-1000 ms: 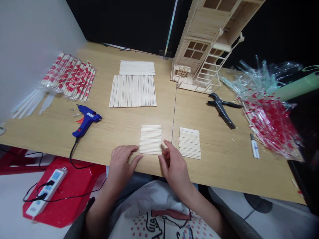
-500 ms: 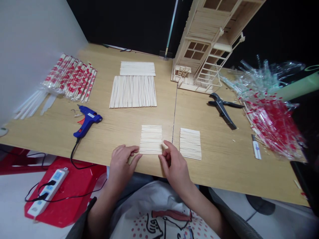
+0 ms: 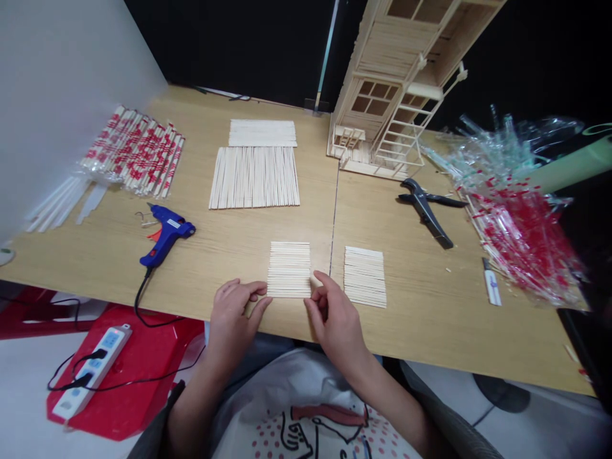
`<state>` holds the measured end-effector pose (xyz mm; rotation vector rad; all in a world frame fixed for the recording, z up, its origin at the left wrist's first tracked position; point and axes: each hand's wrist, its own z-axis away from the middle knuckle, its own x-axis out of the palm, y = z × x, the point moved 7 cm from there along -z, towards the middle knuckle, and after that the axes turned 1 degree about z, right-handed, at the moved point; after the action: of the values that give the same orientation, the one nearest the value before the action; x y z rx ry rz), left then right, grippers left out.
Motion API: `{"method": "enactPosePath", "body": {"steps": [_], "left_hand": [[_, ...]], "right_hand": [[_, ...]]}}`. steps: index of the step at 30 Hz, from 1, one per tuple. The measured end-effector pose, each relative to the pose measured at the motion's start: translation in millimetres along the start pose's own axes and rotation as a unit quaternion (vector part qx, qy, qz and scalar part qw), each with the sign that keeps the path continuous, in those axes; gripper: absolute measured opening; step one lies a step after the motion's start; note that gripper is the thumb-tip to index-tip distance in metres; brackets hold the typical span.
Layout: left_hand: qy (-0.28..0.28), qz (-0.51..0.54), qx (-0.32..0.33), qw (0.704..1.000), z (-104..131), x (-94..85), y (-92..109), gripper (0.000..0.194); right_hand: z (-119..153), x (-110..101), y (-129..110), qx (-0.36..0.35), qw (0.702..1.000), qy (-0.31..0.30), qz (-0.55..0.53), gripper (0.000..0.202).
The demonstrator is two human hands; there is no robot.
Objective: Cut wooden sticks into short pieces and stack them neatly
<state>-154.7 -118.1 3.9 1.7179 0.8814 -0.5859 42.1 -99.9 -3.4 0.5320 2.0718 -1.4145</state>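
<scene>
A small panel of thin wooden sticks [image 3: 289, 268] lies flat on the table in front of me, its sticks running crosswise. My left hand [image 3: 238, 309] has thumb and fingertips at the panel's lower left corner, bent around its edge. At the lower right corner, my right hand [image 3: 337, 315] grips in the same way, with its other fingers curled in. Just right of that hand rests a second small stick panel [image 3: 365, 276], untouched. Farther back are a larger panel of upright sticks [image 3: 255, 177] and a narrower pale panel [image 3: 262, 132] against its top edge.
A blue glue gun [image 3: 167, 234] with a cord lies left, near wrapped chopsticks [image 3: 134, 150] and glue sticks [image 3: 60, 197]. To the right are a black cutter [image 3: 425, 212], a small tube [image 3: 492, 284] and plastic wrappers [image 3: 521, 236]. A wooden model house [image 3: 377, 95] stands behind.
Both hands stay at the panel's lower corners with almost no movement. The view has shifted very slightly.
</scene>
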Motion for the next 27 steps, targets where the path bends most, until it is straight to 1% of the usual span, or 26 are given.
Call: {"method": "enactPosePath", "body": {"steps": [12, 27], "left_hand": [[0.001, 0.008, -0.009, 1.000, -0.6, -1.1, -0.1, 0.016], [0.001, 0.008, 0.001, 1.000, 0.0, -1.2, 0.7, 0.017]], "right_hand": [[-0.1, -0.6, 0.3, -0.003, 1.000, 0.002, 0.002, 0.043], [0.3, -0.7, 0.7, -0.007, 1.000, 0.005, -0.003, 0.044]]}}
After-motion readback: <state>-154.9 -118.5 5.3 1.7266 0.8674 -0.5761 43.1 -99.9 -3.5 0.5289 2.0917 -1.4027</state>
